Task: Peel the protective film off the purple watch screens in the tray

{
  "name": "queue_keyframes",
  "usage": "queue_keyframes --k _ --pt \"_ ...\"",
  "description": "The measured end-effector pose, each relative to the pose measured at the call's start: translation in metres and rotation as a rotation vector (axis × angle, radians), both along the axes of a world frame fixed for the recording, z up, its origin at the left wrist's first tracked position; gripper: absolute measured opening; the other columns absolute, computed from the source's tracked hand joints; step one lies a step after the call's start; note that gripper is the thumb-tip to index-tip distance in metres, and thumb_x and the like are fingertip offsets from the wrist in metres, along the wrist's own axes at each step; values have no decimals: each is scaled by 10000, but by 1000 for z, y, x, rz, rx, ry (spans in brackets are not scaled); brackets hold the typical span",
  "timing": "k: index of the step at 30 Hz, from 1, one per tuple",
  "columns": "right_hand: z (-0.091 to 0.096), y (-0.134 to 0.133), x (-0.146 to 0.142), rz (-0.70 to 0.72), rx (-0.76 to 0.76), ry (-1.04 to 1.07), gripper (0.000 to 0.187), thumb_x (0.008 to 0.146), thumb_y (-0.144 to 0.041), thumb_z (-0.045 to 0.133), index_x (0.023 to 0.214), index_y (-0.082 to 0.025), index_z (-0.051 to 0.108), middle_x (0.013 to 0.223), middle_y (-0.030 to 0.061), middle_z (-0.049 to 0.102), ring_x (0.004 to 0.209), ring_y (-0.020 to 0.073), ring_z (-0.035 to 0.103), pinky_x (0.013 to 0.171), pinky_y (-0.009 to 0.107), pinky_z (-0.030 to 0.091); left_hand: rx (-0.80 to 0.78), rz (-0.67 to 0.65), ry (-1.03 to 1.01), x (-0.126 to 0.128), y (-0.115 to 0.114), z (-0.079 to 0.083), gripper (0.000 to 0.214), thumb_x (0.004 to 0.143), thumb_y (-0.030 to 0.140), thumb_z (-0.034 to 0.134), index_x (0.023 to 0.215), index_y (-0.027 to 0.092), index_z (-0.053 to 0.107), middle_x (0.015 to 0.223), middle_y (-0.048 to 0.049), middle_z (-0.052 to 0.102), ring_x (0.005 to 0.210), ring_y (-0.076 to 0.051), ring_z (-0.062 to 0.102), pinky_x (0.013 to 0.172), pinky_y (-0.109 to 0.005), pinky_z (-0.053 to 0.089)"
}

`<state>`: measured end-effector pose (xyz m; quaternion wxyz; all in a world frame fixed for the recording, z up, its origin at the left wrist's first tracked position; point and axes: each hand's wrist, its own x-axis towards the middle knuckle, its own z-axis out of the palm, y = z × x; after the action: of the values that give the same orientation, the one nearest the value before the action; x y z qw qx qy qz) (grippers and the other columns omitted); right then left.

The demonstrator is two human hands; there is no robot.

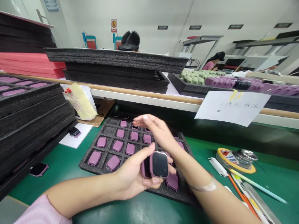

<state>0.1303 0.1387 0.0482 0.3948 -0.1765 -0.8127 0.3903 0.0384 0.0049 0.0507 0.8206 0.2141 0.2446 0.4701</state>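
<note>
My left hand (137, 169) is closed round at least two purple smartwatch cases. The front smartwatch case (160, 165) turns its dark glass face up, and part of another shows behind it. Over the back of a black foam tray (84, 164), my right hand (156, 126) is stretched out with its fingers extended to the left. Its fingertips are just above a dark-faced case (135, 127) in a slot; whether they touch it I cannot tell. Several purple cases (113, 162) lie in the tray's compartments, and my right forearm hides some slots.
Left of the tray, a dark-faced watch (39, 169) lies on the green table, another (74, 132) on white paper. Stacked foam trays (30, 124) rise at the left. At the right are a round metal-topped container (245, 155) and pens (259, 186). A shelf (144, 98) crosses behind.
</note>
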Motion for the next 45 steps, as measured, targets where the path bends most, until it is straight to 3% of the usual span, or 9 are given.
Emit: queue_keyframes --k 3,6,10,15,18,24,29,37,45 --pt "24 -36 44 26 68 84 426 959 -632 641 1002 -209 614 1064 72 698 1041 234 686 955 390 575 19 96 -21 -2 4 0 510 831 582 764 917 82 712 801 -59 624 451 -26 406 424 -161 223" --pt "25 -61 67 6 313 -10 443 830 -473 860 1083 -225 594 1214 101 651 1124 261 647 968 401 565 20 115 2 -4 6 -3 540 866 630 705 883 91 688 644 4 510 427 -23 345 418 -147 243" --pt "15 -74 70 -83 451 -32 147 952 -271 733 975 -213 599 1150 97 685 1036 234 681 870 362 595 20 107 -15 -5 7 -5 485 845 584 760 823 119 622 708 -4 546 457 -14 358 401 -113 214" --pt "18 -75 66 -133 543 32 74 963 -174 675 903 -202 642 1138 110 704 1032 260 688 897 425 591 71 86 -22 -5 8 -2 442 846 535 779 850 124 617 645 27 492 477 -26 347 407 -96 229" --pt "21 -75 67 -177 463 125 107 944 -137 695 877 -214 661 1006 66 724 942 231 692 845 380 589 66 73 -14 -4 7 -1 458 850 543 772 810 111 625 639 20 491 469 -25 327 410 -110 229" --pt "20 -72 75 -229 -134 556 198 1006 -286 684 828 -222 622 897 12 713 527 107 625 529 231 579 68 48 16 -3 5 3 494 825 570 785 948 93 747 813 -80 649 441 -8 356 416 -144 214" --pt "22 -77 83 -332 -32 527 79 993 -233 699 1066 -254 678 1123 48 726 1044 240 729 969 399 641 106 39 15 -4 3 5 505 837 607 760 961 117 772 823 -82 662 447 -8 367 436 -152 220" --pt "22 -84 102 -327 627 86 316 918 -55 722 1155 -265 720 1104 9 743 931 216 731 850 354 644 122 39 19 -4 2 8 481 820 619 770 909 147 749 725 -31 611 418 -10 327 436 -154 216" --pt "14 -107 94 -158 504 15 373 1112 -218 390 1369 -333 633 1196 2 725 1103 212 695 1044 334 567 135 6 49 -5 2 6 506 859 607 722 941 108 720 745 -16 529 438 3 310 425 -133 204"
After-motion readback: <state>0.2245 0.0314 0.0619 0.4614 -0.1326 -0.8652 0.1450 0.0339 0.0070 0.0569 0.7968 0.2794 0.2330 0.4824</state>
